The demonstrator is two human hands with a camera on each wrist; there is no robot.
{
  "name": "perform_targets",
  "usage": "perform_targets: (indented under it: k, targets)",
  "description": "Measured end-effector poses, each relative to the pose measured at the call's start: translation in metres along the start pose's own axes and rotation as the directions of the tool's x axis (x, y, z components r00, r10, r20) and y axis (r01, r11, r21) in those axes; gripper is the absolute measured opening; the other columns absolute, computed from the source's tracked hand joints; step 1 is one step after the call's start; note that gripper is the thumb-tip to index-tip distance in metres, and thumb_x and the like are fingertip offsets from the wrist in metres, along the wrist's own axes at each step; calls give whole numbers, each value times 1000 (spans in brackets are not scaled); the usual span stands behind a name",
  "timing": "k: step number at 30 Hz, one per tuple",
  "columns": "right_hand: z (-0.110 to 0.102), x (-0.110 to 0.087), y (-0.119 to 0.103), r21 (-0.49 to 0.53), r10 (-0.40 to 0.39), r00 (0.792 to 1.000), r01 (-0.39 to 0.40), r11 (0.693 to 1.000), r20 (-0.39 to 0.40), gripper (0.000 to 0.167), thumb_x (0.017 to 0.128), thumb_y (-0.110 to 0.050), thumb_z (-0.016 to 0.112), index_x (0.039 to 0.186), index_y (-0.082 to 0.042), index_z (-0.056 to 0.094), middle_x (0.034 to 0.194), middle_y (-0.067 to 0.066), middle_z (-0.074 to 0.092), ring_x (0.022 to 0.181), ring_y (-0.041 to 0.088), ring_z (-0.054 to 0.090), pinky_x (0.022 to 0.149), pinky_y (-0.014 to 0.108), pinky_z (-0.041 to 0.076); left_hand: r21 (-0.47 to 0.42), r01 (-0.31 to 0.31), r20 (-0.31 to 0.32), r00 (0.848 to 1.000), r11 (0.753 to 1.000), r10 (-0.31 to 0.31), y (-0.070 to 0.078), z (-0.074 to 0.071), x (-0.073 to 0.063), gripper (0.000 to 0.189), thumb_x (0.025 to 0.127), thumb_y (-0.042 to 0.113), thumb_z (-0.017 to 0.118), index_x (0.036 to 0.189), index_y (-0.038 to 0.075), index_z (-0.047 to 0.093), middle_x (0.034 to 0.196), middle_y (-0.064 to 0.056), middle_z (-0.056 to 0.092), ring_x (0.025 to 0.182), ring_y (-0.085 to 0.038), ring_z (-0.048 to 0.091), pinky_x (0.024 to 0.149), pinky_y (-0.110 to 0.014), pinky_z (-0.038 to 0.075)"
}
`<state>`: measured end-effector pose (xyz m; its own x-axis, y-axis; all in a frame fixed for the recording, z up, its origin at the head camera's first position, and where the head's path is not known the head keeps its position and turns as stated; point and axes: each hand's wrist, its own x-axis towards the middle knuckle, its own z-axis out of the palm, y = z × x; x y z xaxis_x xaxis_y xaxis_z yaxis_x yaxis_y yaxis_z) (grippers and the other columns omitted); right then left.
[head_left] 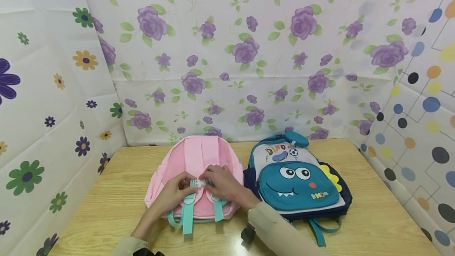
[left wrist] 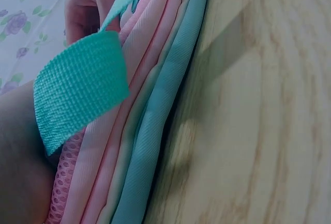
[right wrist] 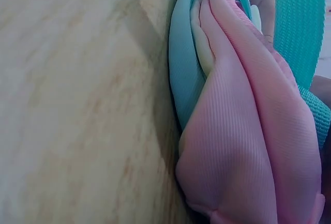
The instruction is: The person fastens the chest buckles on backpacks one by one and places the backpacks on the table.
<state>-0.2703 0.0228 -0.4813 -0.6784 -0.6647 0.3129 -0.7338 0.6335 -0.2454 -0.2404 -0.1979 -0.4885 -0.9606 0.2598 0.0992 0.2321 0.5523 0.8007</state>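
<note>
A pink backpack lies with its strap side up on the wooden table, its padded shoulder straps running down the middle. Across those straps sits a white buckle with teal webbing at both ends. My left hand pinches the buckle's left end, and my right hand pinches its right end. Loose teal strap ends hang at the bottom of the bag. In the left wrist view, a teal strap partly hides my left hand. The right wrist view mostly shows the bag's pink side.
Right of the pink bag lies a blue dinosaur backpack, close to my right forearm. The wooden table meets a flowered cloth at the back. Patterned cloths also hang at left and right.
</note>
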Motion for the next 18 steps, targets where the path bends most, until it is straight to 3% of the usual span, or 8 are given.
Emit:
perform_targets:
  k: [7, 18]
  targets:
    - [4, 9, 4, -28, 10, 1000, -10, 1000, -10, 23, 96, -28, 66, 119, -23, 69, 116, -7, 64, 110, 10, 60, 86, 33, 39, -15, -21, -23, 1000, 1000, 20, -6, 0, 7, 22, 88, 33, 76, 104, 23, 66, 78, -2, 58, 69, -13, 51, 61, -22, 42]
    - [8, 12, 1, -54, 20, 1000, -20, 998, -4, 24, 96, -29, 65, 120, -24, 69, 115, -7, 66, 108, 10, 60, 84, 32, 39, -30, 21, -52, 998, 999, -23, -6, 3, 8, 24, 84, 33, 79, 101, 21, 67, 76, -2, 54, 66, -13, 49, 60, -22, 40]
